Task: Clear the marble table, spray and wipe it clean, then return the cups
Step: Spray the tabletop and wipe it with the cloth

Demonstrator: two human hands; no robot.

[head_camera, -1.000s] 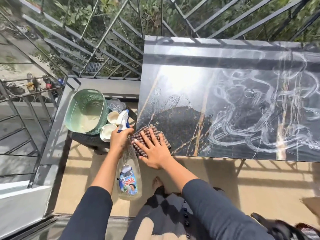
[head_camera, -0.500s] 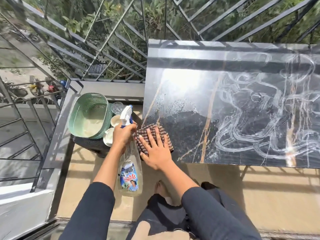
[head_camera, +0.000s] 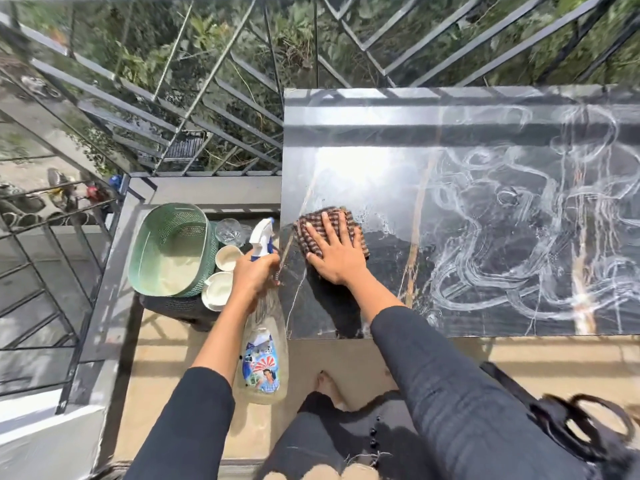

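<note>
Over the last second the right hand (head_camera: 334, 259) has slid the brown-and-white checked cloth (head_camera: 306, 230) away from the near-left corner and farther onto the glossy black, gold-veined marble table (head_camera: 381, 133). The fingers lie straight and spread, with the palm pressing the cloth flat. The wiping is therefore under way, but it looks far from done: the left part near the cloth reads dark and clean, while pale swirling streaks (head_camera: 502, 237) cover much of the right half. The left hand (head_camera: 251, 275) has kept its place just off the table's left edge, its fingers curled round the neck of a clear plastic spray bottle with a white-and-blue trigger head (head_camera: 265, 358), which hangs below it. The two small white cups (head_camera: 228, 257) are off the table, waiting on a low dark stand (head_camera: 173, 308) beside a clear drinking glass (head_camera: 228, 230) and a pale green woven plastic basket (head_camera: 162, 230). Nothing sits on the marble to block the cloth. The hanging bottle is close to those cups, though, and a black bag (head_camera: 581, 431) lies on the floor at the right.
</note>
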